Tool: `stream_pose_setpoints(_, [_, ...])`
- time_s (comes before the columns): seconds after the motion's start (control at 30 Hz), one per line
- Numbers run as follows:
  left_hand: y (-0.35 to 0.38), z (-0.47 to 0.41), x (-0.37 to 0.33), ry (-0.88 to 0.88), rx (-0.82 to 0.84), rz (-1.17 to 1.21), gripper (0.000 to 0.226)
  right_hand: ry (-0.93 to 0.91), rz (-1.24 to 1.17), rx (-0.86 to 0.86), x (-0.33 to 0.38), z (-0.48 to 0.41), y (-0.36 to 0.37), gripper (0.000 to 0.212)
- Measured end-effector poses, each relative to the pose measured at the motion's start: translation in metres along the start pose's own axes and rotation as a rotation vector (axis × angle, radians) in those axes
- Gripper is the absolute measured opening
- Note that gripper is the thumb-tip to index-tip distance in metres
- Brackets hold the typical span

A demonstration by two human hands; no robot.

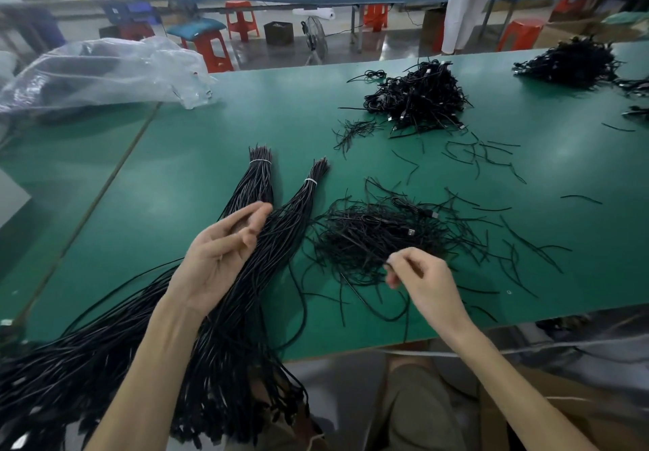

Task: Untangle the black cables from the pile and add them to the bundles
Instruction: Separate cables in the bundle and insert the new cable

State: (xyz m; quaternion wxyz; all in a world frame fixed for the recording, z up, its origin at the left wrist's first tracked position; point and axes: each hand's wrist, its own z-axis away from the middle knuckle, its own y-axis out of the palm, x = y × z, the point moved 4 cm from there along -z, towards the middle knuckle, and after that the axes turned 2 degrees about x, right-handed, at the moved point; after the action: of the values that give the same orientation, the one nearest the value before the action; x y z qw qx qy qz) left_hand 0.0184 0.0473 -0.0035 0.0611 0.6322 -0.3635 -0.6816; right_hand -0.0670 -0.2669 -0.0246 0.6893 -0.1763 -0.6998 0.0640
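Observation:
Two long bundles of black cables lie on the green table (pixel 175 183), each tied near its far end with a white band: the left bundle (pixel 258 176) and the right bundle (pixel 305 194). Their near ends spill over the table's front edge. My left hand (pixel 221 257) hovers palm-up above the bundles, fingers relaxed, holding nothing. To the right lies a loose tangled pile of black cables (pixel 379 236). My right hand (pixel 421 282) pinches a thin black cable at the pile's near edge.
A second cable heap (pixel 418 99) sits farther back, and a third heap (pixel 572 62) is at the far right. Loose cable pieces (pixel 491 155) are scattered between them. A crumpled clear plastic bag (pixel 102 71) lies at the back left. Stools and a person in white stand beyond the table.

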Motion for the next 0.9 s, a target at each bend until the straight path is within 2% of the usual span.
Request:
stream_pose_setpoints(0.03, [0.006,0.001,0.002,-0.04,0.017,-0.11,0.048,-0.025,0.098,0.041,0.007,0.0,0.004,0.014])
stream_pose_setpoints(0.17, [0.039,0.006,0.011,-0.131,0.218,-0.344,0.047,-0.268,0.513,0.123,0.042,-0.007,0.033,0.066])
stream_pose_setpoints(0.23, [0.051,0.005,0.014,-0.133,0.274,-0.406,0.044,-0.434,0.664,0.211,0.06,-0.008,0.055,0.079])
stream_pose_setpoints(0.3, [0.054,0.003,0.015,-0.13,0.284,-0.419,0.041,-0.433,0.543,0.315,0.069,-0.012,0.072,0.07])
stream_pose_setpoints(0.33, [0.052,0.002,0.014,-0.125,0.262,-0.411,0.04,-0.373,0.394,0.343,0.072,-0.015,0.076,0.055])
stream_pose_setpoints(0.4, [0.043,0.002,0.012,-0.099,0.187,-0.326,0.042,-0.346,0.24,0.275,0.079,-0.02,0.076,0.024])
stream_pose_setpoints(0.43, [0.037,0.003,0.01,-0.079,0.141,-0.242,0.045,-0.357,0.221,0.224,0.08,-0.021,0.074,0.019])
stream_pose_setpoints(0.6, [0.029,0.007,0.034,-0.061,-0.067,0.115,0.055,-0.502,0.235,0.135,0.087,-0.009,0.072,0.02])
stream_pose_setpoints(0.7, [0.038,0.008,0.053,-0.084,-0.097,0.512,0.061,-0.632,0.285,0.034,0.091,0.006,0.076,0.023])
stream_pose_setpoints(0.73, [0.042,0.008,0.057,-0.099,-0.08,0.562,0.055,-0.68,0.312,0.011,0.092,0.01,0.077,0.024])
stream_pose_setpoints(0.8, [0.047,0.007,0.059,-0.121,-0.081,0.402,0.038,-0.76,0.443,0.0,0.091,0.015,0.08,0.023])
stream_pose_setpoints(0.9, [0.051,0.006,0.056,-0.134,-0.11,0.18,0.039,-0.709,0.522,0.072,0.084,0.017,0.083,0.024])
